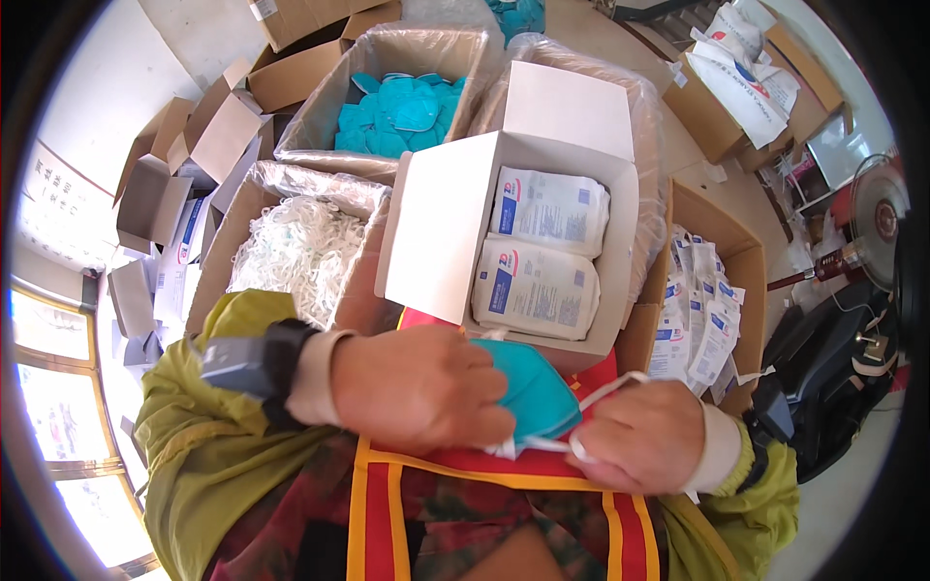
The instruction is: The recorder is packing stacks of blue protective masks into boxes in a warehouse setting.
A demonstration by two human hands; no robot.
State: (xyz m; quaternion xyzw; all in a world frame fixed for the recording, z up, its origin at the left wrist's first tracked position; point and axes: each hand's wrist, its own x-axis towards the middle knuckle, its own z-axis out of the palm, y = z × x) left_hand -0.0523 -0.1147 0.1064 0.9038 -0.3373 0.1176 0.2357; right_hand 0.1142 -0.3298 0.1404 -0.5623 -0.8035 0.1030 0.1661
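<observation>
Bright; glare from the window (63,416) at 8 o'clock | your left hand (421,387) and right hand (644,434) slightly soft | edges bend into black

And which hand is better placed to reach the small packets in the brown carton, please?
Probably the right hand: it is nearer the small packets than the left hand, though it holds a white strap.

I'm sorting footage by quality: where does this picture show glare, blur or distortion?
Head view: the bright gold-framed glass windows at left are blown out; head view: the bare left hand and bare right hand look slightly soft, perhaps from motion; head view: straight edges bend toward the dark rim.
</observation>
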